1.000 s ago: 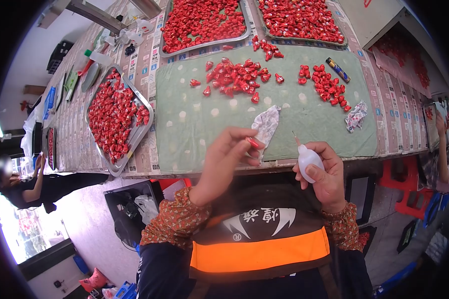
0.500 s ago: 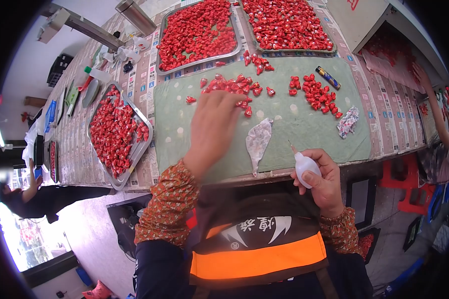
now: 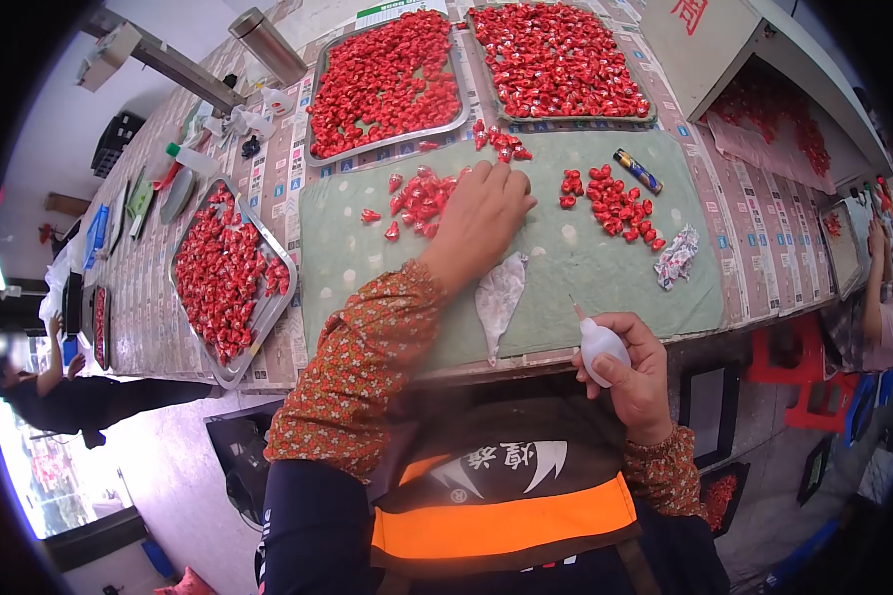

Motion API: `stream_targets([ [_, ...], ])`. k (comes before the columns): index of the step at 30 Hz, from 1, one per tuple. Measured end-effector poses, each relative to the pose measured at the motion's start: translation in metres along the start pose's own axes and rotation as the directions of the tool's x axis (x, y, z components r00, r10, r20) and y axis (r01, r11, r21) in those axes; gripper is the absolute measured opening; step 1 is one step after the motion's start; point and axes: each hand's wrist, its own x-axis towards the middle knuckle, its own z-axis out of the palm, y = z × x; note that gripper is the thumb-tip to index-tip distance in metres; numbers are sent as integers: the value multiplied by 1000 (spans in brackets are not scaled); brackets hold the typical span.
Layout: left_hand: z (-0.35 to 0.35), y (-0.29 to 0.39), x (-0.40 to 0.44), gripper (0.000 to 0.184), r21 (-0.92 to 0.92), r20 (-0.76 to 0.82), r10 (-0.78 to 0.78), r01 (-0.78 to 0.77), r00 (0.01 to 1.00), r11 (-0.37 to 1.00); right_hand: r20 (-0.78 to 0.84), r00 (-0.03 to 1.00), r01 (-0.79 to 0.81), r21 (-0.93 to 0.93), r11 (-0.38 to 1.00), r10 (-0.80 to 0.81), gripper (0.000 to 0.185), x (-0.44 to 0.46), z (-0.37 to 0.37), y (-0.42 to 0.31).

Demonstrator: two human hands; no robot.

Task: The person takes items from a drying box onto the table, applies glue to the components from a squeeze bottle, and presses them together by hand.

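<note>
My left hand (image 3: 483, 220) reaches over the right side of a loose pile of small shiny red pieces (image 3: 422, 198) on the green cloth. Its fingers are bent and closed downward; the fingertips, and anything in them, are hidden. In front of my body, my right hand (image 3: 637, 372) is closed around a white squeeze bottle (image 3: 603, 349) with a thin needle tip pointing up and away. A crumpled patterned rag (image 3: 501, 297) lies between my hands. Farther right sits a second group of red pieces (image 3: 620, 203), near a dark printed tube (image 3: 638, 171).
Two metal trays (image 3: 458, 117) (image 3: 566, 121) full of red pieces stand at the back, a third tray (image 3: 276, 322) at left. A balled rag (image 3: 678, 256) lies on the green cloth (image 3: 585, 263). A box-like cabinet (image 3: 709, 50) stands at right. Another person (image 3: 55, 387) is at far left.
My left hand has moved right across the pile, uncovering its left part and covering its right edge. My right hand still holds the squeeze bottle. The view has shifted slightly.
</note>
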Motion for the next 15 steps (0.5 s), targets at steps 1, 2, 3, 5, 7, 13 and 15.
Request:
stream_targets([
  [1,-3,1,0,16,0,-19,-4,4,1000,1000,0,1000,3,6,1000,-3,36,0,-1,0],
  [2,-6,1,-2,16,1,-17,-4,4,1000,1000,-1,1000,2,8,1000,-2,36,0,-1,0],
  [3,-9,1,-3,15,-89,-44,-74,70,996,994,-1,1000,3,5,1000,-3,36,0,-1,0],
  [5,-23,5,-6,14,-181,-60,-143,130,988,975,-6,1000,3,5,1000,-3,36,0,-2,-1],
  [7,-38,9,-11,14,-524,121,-466,456,876,720,-9,1000,-8,9,1000,8,36,1,-2,-1],
  [13,-42,-4,-29,12,-259,31,-296,294,955,920,7,1000,-21,8,1000,21,37,5,0,3],
  [15,-41,-7,-28,12,-194,26,-236,236,971,952,22,1000,-20,8,1000,20,37,6,1,4],
])
